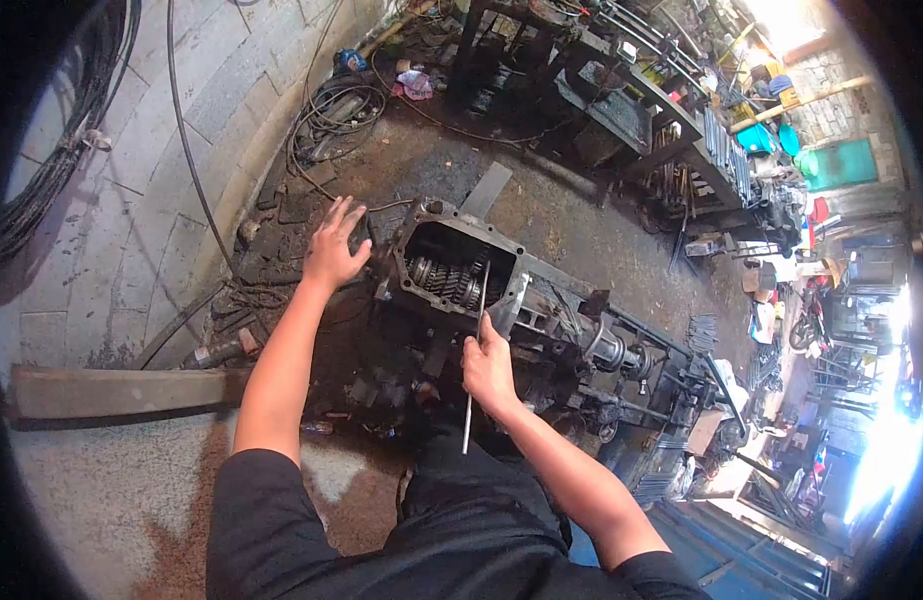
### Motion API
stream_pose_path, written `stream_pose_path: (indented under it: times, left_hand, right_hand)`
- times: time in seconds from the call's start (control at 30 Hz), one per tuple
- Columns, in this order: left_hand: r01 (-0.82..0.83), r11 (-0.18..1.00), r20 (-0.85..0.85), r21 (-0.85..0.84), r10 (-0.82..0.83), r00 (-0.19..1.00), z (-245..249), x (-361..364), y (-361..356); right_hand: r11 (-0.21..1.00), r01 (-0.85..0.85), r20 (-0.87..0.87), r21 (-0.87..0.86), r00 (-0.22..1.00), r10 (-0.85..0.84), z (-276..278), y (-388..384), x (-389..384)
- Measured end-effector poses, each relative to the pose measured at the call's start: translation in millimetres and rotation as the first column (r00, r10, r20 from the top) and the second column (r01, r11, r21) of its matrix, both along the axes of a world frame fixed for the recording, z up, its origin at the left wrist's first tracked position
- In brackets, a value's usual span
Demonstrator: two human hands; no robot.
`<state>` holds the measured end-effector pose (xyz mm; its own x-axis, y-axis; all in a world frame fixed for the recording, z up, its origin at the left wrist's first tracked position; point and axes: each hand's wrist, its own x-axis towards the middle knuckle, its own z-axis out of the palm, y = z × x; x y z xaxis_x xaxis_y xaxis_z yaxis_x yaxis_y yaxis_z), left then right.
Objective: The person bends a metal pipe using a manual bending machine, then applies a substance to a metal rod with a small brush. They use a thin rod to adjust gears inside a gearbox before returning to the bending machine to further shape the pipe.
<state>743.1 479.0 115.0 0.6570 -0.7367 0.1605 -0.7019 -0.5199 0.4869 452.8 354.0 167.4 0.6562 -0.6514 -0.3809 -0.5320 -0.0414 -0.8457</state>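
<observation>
A gearbox housing (522, 290) lies open on its stand in front of me, with metal gears (447, 281) showing inside. My right hand (490, 365) is closed round a thin metal rod (469, 428) at the housing's near side. The rod's upper end reaches over the rim into the opening, and its lower end points down towards my lap. My left hand (334, 245) is at the left end of the housing, its fingers stretched out and thumb apart. Its fingertips are right beside a dark part there.
Shafts and linkages (612, 350) extend right from the housing. Behind it stands a dark metal workbench (622, 110) loaded with parts. Coiled cable (332, 115) lies on the floor by the block wall (162, 240). A long beam (132, 392) lies at the left.
</observation>
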Motion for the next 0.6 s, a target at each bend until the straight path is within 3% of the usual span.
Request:
stream_pose_path:
  times: [0.07, 0.13, 0.23, 0.33, 0.37, 0.43, 0.47, 0.6]
  left_hand:
    - [-0.009, 0.998, 0.074, -0.057, 0.013, 0.997, -8, -14, 11]
    - [0.006, 0.993, 0.159, -0.119, 0.013, 0.987, -14, -21, 16]
    - [-0.05, 0.991, 0.048, -0.121, 0.056, 0.997, -12, -19, 15]
    - [-0.051, 0.993, 0.106, -0.107, 0.063, 0.992, 2, -20, 10]
    - [-0.044, 0.994, 0.108, -0.105, 0.055, 0.993, 6, -19, 8]
    - [-0.008, 0.999, 0.156, 0.036, 0.002, 0.988, 12, -13, 5]
    - [0.002, 0.999, 0.157, 0.044, -0.008, 0.988, 15, -9, 1]
    - [0.067, 0.99, 0.161, 0.127, -0.088, 0.983, 23, 1, -18]
  right_hand:
    - [0.983, -0.07, -0.051, -0.169, 0.997, 0.062, -1, -3, 10]
    - [0.983, -0.047, -0.044, -0.18, 0.998, 0.039, 6, -9, 14]
    - [0.984, -0.111, 0.006, -0.139, 0.994, 0.113, 18, -9, -15]
    - [0.926, -0.359, -0.101, -0.12, 0.932, 0.348, 54, -14, -62]
    - [0.928, -0.352, -0.098, -0.119, 0.935, 0.342, 66, -16, -70]
    - [0.864, -0.494, -0.433, -0.096, 0.802, 0.411, 79, -20, -85]
    - [0.806, -0.534, -0.397, -0.253, 0.818, 0.417, 65, -24, -97]
    - [0.721, -0.52, -0.366, -0.458, 0.85, 0.38, 95, -47, -76]
